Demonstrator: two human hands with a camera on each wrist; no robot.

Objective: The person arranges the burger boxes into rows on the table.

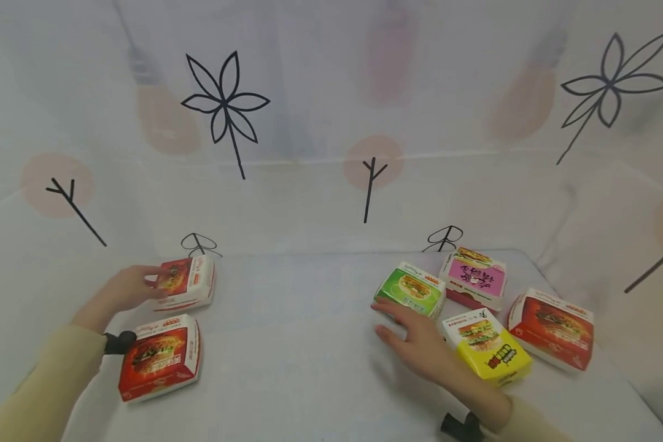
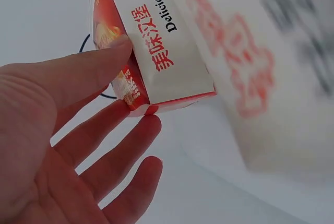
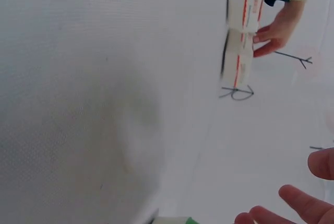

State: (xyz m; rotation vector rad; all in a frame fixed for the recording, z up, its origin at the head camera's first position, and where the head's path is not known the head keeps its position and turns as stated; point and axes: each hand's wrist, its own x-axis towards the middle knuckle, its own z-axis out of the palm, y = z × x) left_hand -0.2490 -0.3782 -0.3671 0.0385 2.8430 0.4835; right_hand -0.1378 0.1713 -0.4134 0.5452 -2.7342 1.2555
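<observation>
At the back left, my left hand [image 1: 126, 288] has its thumb and fingertips on a red and white burger box [image 1: 183, 281]. The left wrist view shows the thumb on one face of that box [image 2: 175, 51] and fingers at its lower edge, pinching it. Nearer to me stands a second red burger box [image 1: 160, 357], just below the left wrist. On the right, my right hand [image 1: 420, 341] hovers with loosely spread fingers beside a green burger box [image 1: 411, 290], holding nothing; whether its fingertips touch the box I cannot tell.
Around the right hand lie a yellow burger box [image 1: 488, 347], a pink one [image 1: 475, 279] and another red one [image 1: 552, 329]. All stand on a white-covered table [image 1: 293, 344]. Behind it hangs a white patterned cloth [image 1: 304, 202].
</observation>
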